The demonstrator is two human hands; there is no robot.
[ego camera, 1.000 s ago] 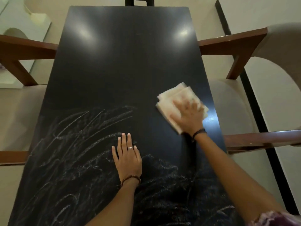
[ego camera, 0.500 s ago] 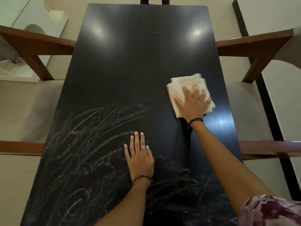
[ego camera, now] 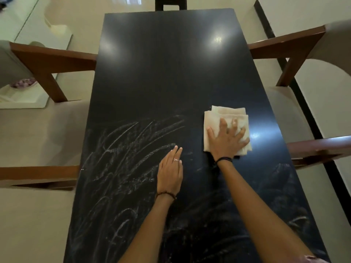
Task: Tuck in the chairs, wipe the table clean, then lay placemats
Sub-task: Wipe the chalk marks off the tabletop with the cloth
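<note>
I'm mid-wipe: my right hand (ego camera: 227, 140) presses flat on the cloth (ego camera: 226, 128), centre-right of the frame; my left hand (ego camera: 170, 172) rests flat on the desk (ego camera: 167, 73). Next, I'd sweep left across the smears (ego camera: 133, 149).

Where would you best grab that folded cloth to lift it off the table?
Probably the cloth's far edge, from above: the folded layers stack thickest there and lie bare, while the right hand presses flat on the near part. Pinch all the layers so it stays folded.
</note>
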